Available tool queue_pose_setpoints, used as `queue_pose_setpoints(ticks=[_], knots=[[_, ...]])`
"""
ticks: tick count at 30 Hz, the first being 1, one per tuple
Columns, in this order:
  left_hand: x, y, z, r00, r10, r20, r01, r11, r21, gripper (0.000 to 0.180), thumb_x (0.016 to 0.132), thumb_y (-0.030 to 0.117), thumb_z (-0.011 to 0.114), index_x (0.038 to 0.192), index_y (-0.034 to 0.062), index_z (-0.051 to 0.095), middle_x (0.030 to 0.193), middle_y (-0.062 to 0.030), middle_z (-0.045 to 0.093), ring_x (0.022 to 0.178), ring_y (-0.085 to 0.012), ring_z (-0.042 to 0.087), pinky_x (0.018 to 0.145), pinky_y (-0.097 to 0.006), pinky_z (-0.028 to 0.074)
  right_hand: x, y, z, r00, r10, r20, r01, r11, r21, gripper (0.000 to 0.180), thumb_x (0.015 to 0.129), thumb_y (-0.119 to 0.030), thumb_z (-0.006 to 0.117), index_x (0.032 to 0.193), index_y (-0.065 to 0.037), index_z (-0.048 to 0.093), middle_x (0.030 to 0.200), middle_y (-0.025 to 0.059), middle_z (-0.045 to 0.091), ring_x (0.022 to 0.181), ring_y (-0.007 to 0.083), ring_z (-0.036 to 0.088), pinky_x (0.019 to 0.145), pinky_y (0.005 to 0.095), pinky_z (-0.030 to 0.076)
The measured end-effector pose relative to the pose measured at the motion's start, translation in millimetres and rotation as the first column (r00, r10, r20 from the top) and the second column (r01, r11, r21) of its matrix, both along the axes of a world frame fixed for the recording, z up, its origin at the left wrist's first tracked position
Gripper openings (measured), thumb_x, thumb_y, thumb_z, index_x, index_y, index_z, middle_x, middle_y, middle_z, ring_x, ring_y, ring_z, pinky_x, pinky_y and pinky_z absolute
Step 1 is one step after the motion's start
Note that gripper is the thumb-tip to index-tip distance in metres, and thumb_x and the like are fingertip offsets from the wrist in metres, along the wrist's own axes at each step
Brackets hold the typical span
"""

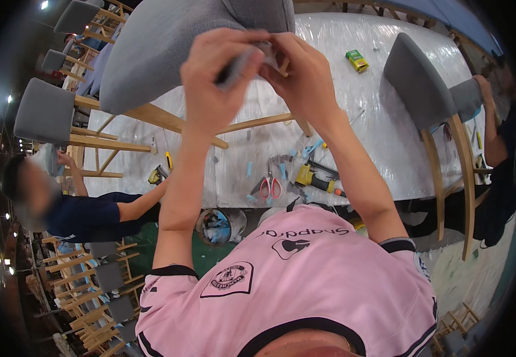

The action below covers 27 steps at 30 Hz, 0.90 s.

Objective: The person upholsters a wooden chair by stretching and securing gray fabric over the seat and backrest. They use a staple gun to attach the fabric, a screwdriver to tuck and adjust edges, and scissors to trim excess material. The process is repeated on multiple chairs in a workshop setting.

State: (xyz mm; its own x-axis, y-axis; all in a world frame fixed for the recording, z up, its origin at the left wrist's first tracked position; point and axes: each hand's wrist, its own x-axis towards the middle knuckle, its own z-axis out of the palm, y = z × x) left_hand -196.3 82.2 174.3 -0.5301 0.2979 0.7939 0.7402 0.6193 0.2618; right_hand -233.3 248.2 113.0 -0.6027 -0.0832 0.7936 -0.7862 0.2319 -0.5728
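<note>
Head view: both hands were raised in front of the camera, working on the grey upholstered chair point(169, 53) lying on the counter point(389, 137). Left hand point(219, 80) had a closed grip on a dark slim tool point(234, 68), blurred, kind unclear. Right hand point(305, 77) pinched a fold of grey fabric point(268, 50) at the chair's seat edge, fingers closed on it. The two hands were touching at the fingertips, right at the seat's lower edge.

The chair sat tilted, wooden legs point(151, 116) pointing off to the left and toward the person. Counter was wrapped in clear plastic film.

On the counter below the hands: red-handled scissors point(271, 187), a yellow and black staple gun point(314, 177) just beside them, blue scraps point(308, 149) scattered around. A second small yellow tool point(158, 174) lay near the left edge. A green and yellow box point(357, 60) sat further back, well apart from the hands.

Second grey chair point(424, 83) stood at the right end of the counter. A person in a dark blue shirt point(85, 217) leaned in from the left; another person point(499, 119) stood at the far right. More grey chairs point(47, 113) stacked at upper left.
</note>
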Motion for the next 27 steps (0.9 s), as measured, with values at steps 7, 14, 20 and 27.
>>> queue_pose_setpoints(ticks=[7, 14, 20, 27], knots=[[29.9, 10.5, -35.7, 0.979, 0.201, -0.041, -0.204, 0.932, -0.301, 0.029, 0.071, 0.006, 0.069, 0.099, 0.0106, 0.071, 0.117, 0.0026, 0.076, 0.125, -0.0250, 0.062, 0.103, -0.044, 0.042, 7.2, -4.6, -42.6, 0.973, 0.139, 0.185, -0.119, 0.986, -0.119, 0.009, 0.087, -0.001, 0.072, 0.093, -0.001, 0.065, 0.081, 0.0122, 0.066, 0.066, 0.0256, 0.067, 0.061, 0.0343, 0.052], [37.2, 19.9, -38.2, 0.964, 0.266, -0.018, -0.254, 0.895, -0.365, 0.026, 0.079, 0.000, 0.072, 0.104, 0.0063, 0.070, 0.128, -0.0082, 0.071, 0.132, -0.0358, 0.057, 0.110, -0.050, 0.042, 5.5, 57.0, -202.1, 0.588, 0.291, 0.755, -0.069, 0.948, -0.311, 0.029, 0.092, -0.017, 0.073, 0.118, -0.003, 0.072, 0.094, 0.0085, 0.075, 0.080, 0.0155, 0.067, 0.074, 0.0299, 0.054], [55.6, 76.3, -101.8, 0.935, -0.117, 0.335, 0.086, 0.991, 0.106, 0.025, 0.092, 0.003, 0.070, 0.117, 0.0044, 0.068, 0.136, -0.0224, 0.064, 0.131, -0.0367, 0.059, 0.111, -0.050, 0.045, 26.4, 156.4, -465.5, 0.203, -0.423, 0.883, 0.117, 0.906, 0.407, 0.027, 0.089, -0.025, 0.066, 0.108, -0.008, 0.075, 0.105, 0.0158, 0.077, 0.100, 0.0336, 0.073, 0.087, 0.0439, 0.057], [-7.7, 54.2, -136.0, 0.558, -0.681, 0.474, -0.461, 0.220, 0.860, 0.029, 0.101, 0.011, 0.061, 0.129, 0.0069, 0.063, 0.132, -0.0183, 0.065, 0.131, -0.0353, 0.057, 0.112, -0.048, 0.046, 33.3, 87.4, -486.3, 0.294, -0.326, 0.898, -0.295, 0.863, 0.410, 0.025, 0.087, -0.024, 0.067, 0.105, -0.008, 0.075, 0.101, 0.0158, 0.077, 0.095, 0.0365, 0.073, 0.086, 0.0468, 0.058]])
